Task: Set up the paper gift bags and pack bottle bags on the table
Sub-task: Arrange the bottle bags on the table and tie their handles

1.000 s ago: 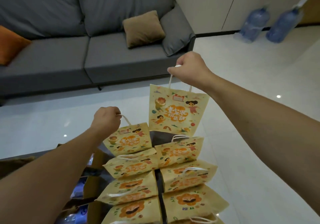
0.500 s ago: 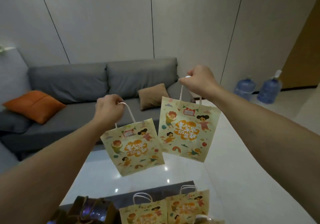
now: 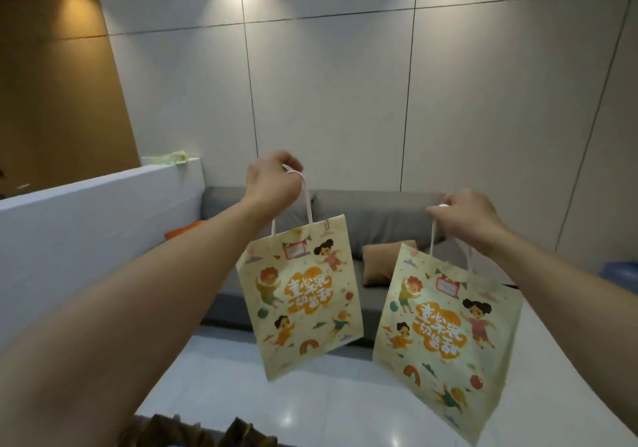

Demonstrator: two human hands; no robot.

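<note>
Grey sofa (image 3: 379,211) against a panelled wall. Left hand (image 3: 272,184) and right hand (image 3: 466,218) each grip a bag's handle; left bag (image 3: 300,294) and right bag (image 3: 445,336) hang below.

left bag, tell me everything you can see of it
The left bag is a flat, unopened pale yellow paper gift bag printed with cartoon children, a rainbow, balloons and orange lettering on a cloud shape. It has white cord handles and a small clip-like mark at its top right edge. It hangs in the air, slightly tilted, from the left hand, which grips the handles. Nothing else touches it; the sofa lies behind.
</note>
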